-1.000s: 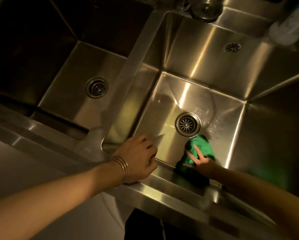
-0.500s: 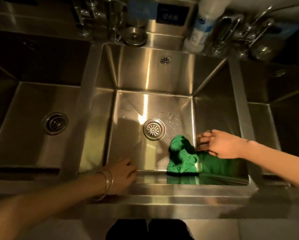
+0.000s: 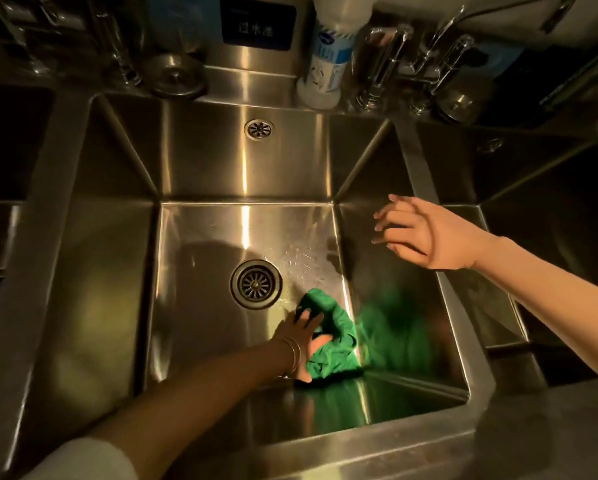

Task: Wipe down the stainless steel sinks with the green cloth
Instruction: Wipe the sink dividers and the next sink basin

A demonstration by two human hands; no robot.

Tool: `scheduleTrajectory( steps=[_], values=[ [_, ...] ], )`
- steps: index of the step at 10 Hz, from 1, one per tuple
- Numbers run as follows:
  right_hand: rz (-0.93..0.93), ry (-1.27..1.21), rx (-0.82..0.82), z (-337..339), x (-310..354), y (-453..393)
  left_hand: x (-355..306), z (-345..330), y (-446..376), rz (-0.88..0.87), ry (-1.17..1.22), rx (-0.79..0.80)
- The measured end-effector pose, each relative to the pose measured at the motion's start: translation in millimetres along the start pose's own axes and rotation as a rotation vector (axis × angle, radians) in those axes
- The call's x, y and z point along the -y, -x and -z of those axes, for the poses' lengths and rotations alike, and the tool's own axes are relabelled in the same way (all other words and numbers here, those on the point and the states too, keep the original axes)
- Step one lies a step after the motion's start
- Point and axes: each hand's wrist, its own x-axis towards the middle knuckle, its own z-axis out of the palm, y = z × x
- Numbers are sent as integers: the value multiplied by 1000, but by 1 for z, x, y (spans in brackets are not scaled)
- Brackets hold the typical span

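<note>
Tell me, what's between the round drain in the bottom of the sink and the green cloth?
Nothing. In the head view, only bare wet steel lies between the drain and the green cloth, which the left hand is touching.

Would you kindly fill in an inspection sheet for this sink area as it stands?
Surface: middle stainless steel sink basin, shiny, water marks beside the round floor drain.
Job's things: crumpled green cloth on the basin floor, front right corner.
Clutter: white plastic bottle and round metal plug on the back ledge.
Hands: left hand spread on the cloth; right hand open, empty, above the right wall.
Cables: nothing seen.
Surroundings: chrome taps; further basins either side.
</note>
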Motion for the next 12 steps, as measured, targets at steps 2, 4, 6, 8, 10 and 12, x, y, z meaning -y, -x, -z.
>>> scheduleTrajectory(
  steps=[2, 4, 6, 8, 10, 12],
  values=[
    [46, -101, 47, -20, -1, -2, -10, -30, -47, 35, -194, 2],
    [164, -63, -3, -20, -10, -4, -6, -42, -65, -43, -162, -162],
    [272, 35, 18, -13, -19, -14, 22, -1, -95, 328, 17, -262],
    [286, 95, -1, -5, -49, -45, 6, -10, -103, 113, -69, -271],
    [265, 68, 68, -5, -52, -46, 74, 33, -126, 436, 179, -440],
    [257, 31, 129, -4, -53, -46, 83, 40, -130, 228, -16, -414]
  ],
)
